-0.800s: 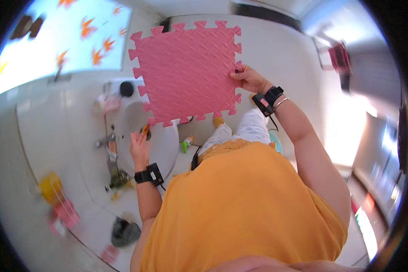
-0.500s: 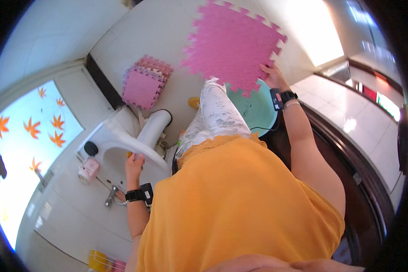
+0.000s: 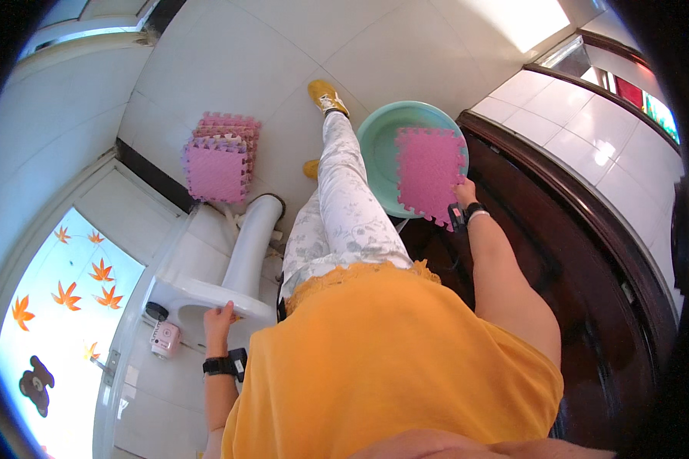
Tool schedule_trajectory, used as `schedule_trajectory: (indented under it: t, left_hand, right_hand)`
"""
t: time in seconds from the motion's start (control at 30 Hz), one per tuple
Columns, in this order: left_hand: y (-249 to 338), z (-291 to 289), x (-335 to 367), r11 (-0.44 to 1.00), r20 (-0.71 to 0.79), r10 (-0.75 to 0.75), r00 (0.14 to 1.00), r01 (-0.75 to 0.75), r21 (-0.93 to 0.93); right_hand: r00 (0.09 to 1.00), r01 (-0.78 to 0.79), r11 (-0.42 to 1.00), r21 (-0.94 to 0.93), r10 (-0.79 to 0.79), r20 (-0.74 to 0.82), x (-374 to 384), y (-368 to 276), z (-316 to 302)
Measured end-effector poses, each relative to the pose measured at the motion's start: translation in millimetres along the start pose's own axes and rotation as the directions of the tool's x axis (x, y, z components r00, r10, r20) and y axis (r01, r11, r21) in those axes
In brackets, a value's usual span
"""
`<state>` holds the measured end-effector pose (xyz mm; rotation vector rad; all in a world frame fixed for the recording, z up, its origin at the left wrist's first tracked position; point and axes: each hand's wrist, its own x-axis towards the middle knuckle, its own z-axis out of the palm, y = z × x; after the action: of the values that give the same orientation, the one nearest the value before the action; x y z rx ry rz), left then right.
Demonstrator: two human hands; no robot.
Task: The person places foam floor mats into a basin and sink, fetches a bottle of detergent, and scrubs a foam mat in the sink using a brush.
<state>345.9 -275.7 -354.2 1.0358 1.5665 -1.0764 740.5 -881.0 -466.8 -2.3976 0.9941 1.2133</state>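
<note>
My right hand (image 3: 465,193) grips one edge of a pink foam puzzle mat (image 3: 429,172), fingers closed on it. The mat hangs over the round green basin (image 3: 379,134) on the floor, its near corner past the rim. Over the white washbasin (image 3: 207,293) at the left is my left hand (image 3: 219,321), its fingers closed. A small yellowish bit shows beside these fingers, too little to name. A stack of pink foam mats (image 3: 217,174) with toothed edges lies on the floor at the far left.
The washbasin's white pedestal (image 3: 254,245) stands left of my legs. A dark brown door (image 3: 543,260) spans the right side. On the left, a frosted door (image 3: 84,306) bears orange leaf stickers. A pink container (image 3: 164,339) sits by the washbasin.
The foam mat in my right hand has come down from above the floor to over the green basin. My view has shifted, and my left hand stays by the washbasin.
</note>
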Motion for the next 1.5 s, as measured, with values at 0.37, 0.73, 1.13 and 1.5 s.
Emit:
schedule_trajectory:
  t: [0.37,0.73,1.13,1.5]
  left_hand:
    - [7,88,183,0.989,-0.178,-0.116,0.977,0.129,0.066]
    - [-49,43,295,0.984,-0.366,-0.06,0.929,0.116,0.133]
    - [-135,-156,212,0.984,-0.346,0.01,0.938,0.051,0.168]
    - [-196,-299,230,0.99,-0.402,0.077,0.912,-0.021,0.142]
  right_hand:
    - [0.936,0.231,0.396,-0.889,-0.34,0.092,325,-130,259]
    - [0.847,0.468,-0.197,-0.862,-0.177,0.501,355,-192,475]
    - [0.796,0.465,-0.186,-0.866,-0.339,0.5,102,-226,449]
    - [0.672,0.562,0.486,-0.669,-0.74,0.027,-22,-416,547]
